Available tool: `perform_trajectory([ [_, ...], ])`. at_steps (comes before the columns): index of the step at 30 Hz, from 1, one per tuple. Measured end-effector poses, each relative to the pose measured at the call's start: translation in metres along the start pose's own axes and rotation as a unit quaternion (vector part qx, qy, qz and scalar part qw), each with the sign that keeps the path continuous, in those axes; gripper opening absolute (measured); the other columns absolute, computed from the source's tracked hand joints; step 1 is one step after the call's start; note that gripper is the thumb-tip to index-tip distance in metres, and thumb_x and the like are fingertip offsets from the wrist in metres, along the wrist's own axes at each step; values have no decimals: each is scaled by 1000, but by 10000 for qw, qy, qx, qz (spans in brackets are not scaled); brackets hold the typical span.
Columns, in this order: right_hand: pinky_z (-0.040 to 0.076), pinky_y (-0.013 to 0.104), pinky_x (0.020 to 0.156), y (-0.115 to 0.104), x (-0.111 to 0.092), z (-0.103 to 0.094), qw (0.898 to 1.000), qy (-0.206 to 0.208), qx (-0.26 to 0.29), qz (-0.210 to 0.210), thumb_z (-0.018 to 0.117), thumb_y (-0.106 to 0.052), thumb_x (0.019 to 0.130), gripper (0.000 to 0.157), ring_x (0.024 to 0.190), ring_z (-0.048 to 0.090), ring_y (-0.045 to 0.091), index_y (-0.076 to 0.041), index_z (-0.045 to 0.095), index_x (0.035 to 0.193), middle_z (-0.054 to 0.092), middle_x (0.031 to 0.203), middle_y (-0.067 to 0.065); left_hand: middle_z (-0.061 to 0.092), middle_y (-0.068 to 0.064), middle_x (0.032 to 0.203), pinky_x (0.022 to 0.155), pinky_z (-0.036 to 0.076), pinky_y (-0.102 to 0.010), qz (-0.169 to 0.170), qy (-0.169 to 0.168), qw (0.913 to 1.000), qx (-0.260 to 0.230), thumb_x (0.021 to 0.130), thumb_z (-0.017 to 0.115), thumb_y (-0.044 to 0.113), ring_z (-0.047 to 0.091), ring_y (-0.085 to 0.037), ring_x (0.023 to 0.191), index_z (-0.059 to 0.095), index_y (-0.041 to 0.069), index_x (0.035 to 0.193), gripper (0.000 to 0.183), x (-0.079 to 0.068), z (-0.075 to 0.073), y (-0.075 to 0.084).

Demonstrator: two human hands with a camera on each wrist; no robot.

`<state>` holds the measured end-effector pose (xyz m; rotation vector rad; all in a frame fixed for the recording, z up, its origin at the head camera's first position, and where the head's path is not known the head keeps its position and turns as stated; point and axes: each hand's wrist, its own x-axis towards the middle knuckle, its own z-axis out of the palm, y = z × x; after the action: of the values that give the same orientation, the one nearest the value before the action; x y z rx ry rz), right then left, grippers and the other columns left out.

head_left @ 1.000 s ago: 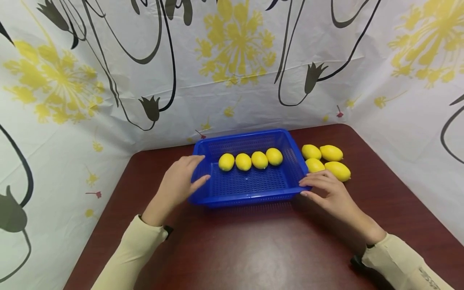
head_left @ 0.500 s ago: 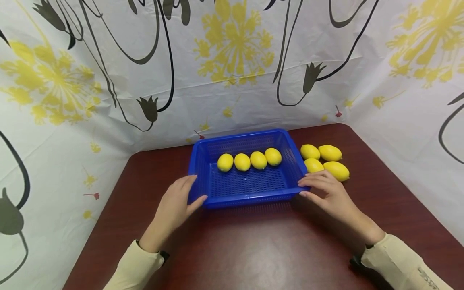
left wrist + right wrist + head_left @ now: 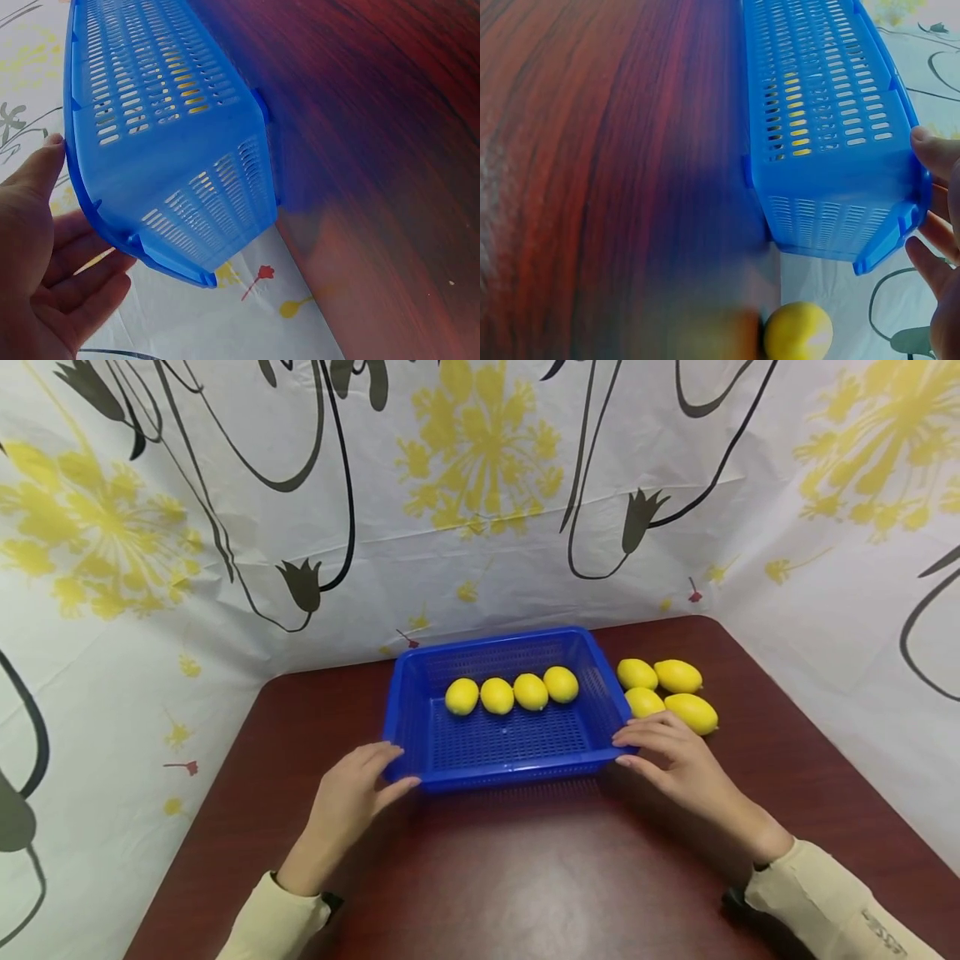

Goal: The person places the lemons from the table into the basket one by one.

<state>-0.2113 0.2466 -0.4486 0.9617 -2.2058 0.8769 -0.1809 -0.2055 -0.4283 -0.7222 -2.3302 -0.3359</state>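
Observation:
A blue perforated plastic basket (image 3: 517, 768) stands on the table with several yellow lemons (image 3: 497, 696) in a row inside it. At its front left corner, my left hand (image 3: 341, 797) holds the rim. The left wrist view shows that thumb (image 3: 51, 154) against the front rim and the fingers round the corner. My right hand (image 3: 686, 772) grips the front right corner. In the right wrist view its thumb (image 3: 930, 146) lies on the rim, with the fingertips round the basket's end. Yellow slits in the basket walls show the lemons within.
Several more lemons (image 3: 678, 677) lie in a cluster on the table just right of the basket, one of them (image 3: 799, 332) low in the right wrist view. The dark red wooden table (image 3: 495, 877) ends at a white patterned sheet (image 3: 450, 568) behind and at both sides.
My left hand has come down and toward me along the basket's left side to its front left corner. The right hand keeps its hold, and the basket and lemons stay in place.

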Motion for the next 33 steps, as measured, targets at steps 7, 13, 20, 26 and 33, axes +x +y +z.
perform_trajectory([
  [7, 34, 6, 103, 2, 3, -3, 9994, -232, -219, 125, 84, 0, 71, 38, 108, 59, 19, -14, 75, 106, 74, 107, 2, 77, -12, 100, 80, 61, -41, 222, 51, 9997, -49, 65, 89, 35, 74, -26, 98, 76, 5, 98, 46, 1, -1, -3],
  [13, 35, 6, 101, 4, 9, -4, 9990, -288, -346, -64, 85, -3, 70, 36, 106, 59, 18, -11, 75, 104, 74, 105, 3, 78, -9, 95, 80, 61, -39, 255, 14, 9997, -49, 84, 68, 57, 75, -24, 99, 78, 4, 94, 55, 2, 1, -6],
  [20, 43, 14, 91, 8, 25, -14, 9936, -750, -760, -375, 88, -11, 68, 36, 101, 61, 15, -12, 76, 102, 75, 99, -3, 79, -9, 94, 79, 62, -39, 159, -103, 9998, 55, 86, 55, 63, 75, -23, 99, 78, 6, 96, 62, 5, -2, -6],
  [26, 46, 15, 88, 10, 46, -33, 9872, -1113, -1037, -488, 87, -17, 71, 35, 98, 65, 13, -14, 76, 103, 75, 100, -6, 79, -9, 99, 81, 62, -40, -154, -447, 9988, 83, 84, 57, 63, 74, -23, 103, 78, 6, 100, 63, 7, -6, -3],
  [33, 49, 30, 78, 21, 68, -60, 9821, -1121, -1492, -246, 87, -19, 71, 37, 96, 63, 15, -15, 76, 105, 76, 102, -2, 78, -9, 101, 82, 61, -41, -260, -548, 9981, 75, 83, 65, 58, 74, -24, 105, 77, 6, 102, 57, 6, -7, -1],
])
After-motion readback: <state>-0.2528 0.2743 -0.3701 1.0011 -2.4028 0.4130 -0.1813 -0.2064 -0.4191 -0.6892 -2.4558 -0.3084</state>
